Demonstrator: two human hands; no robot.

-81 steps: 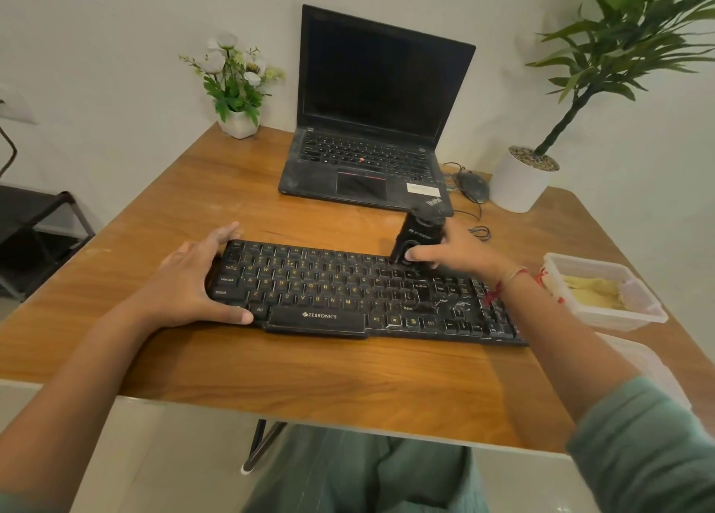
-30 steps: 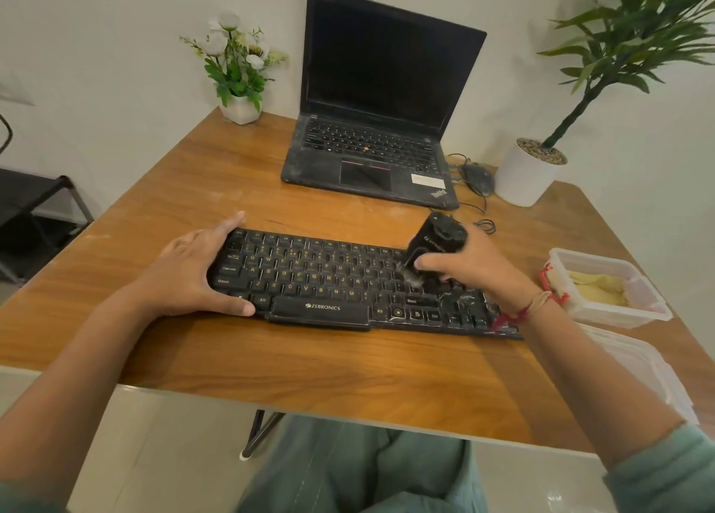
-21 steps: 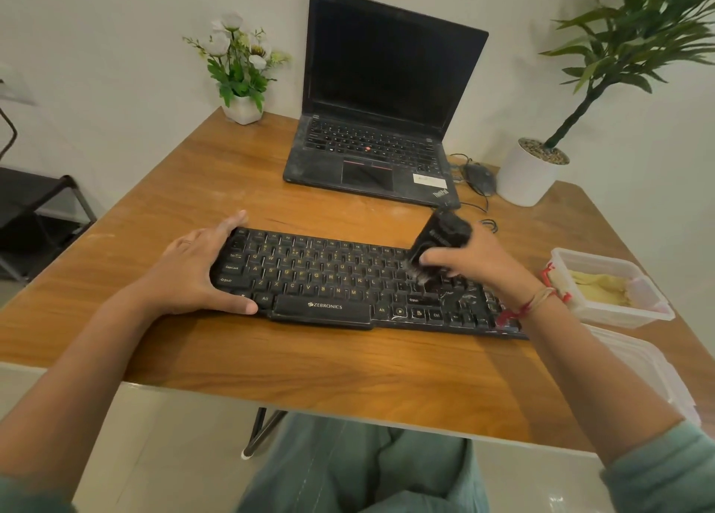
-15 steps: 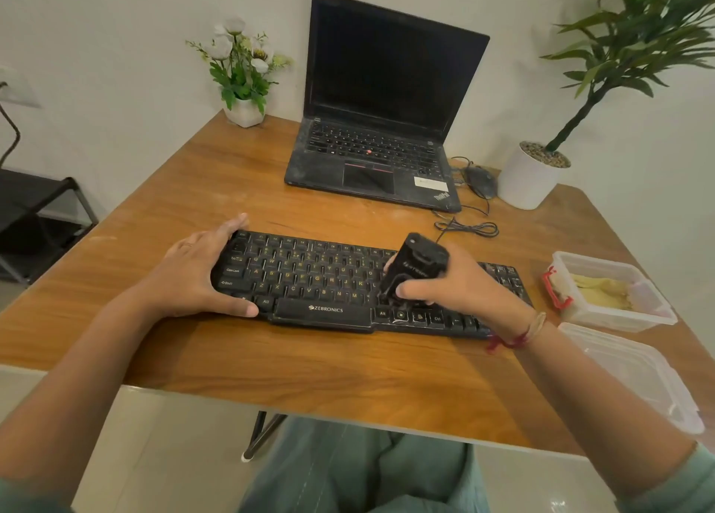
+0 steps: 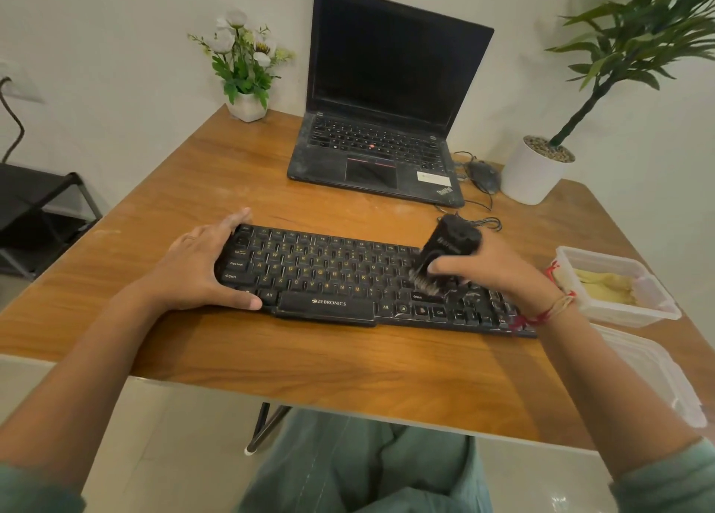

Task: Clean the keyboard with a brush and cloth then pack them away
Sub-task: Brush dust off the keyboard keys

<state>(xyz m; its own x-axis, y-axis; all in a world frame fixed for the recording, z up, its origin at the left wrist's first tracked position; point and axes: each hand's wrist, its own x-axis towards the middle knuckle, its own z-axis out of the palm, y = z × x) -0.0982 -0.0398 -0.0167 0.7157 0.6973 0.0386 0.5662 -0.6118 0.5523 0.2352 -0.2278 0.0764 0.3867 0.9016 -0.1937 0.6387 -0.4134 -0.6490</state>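
On my feed a plain off-white wall [image 5: 116,29] runs behind a wooden table [image 5: 309,358], whose top is warm brown grain with a pale near edge. A dark metal leg [image 5: 267,427] slants beneath that edge. The floor [image 5: 174,435] is pale glossy tile and catches a small glare at lower right. At the left I see a black metal rack [image 5: 35,187] against the wall, below a white wall socket [image 5: 19,87]. The light is soft and even.

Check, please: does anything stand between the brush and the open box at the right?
Nothing loose does. Only the right hand, which grips the brush over the keyboard, and the keyboard's right end lie between it and the box.
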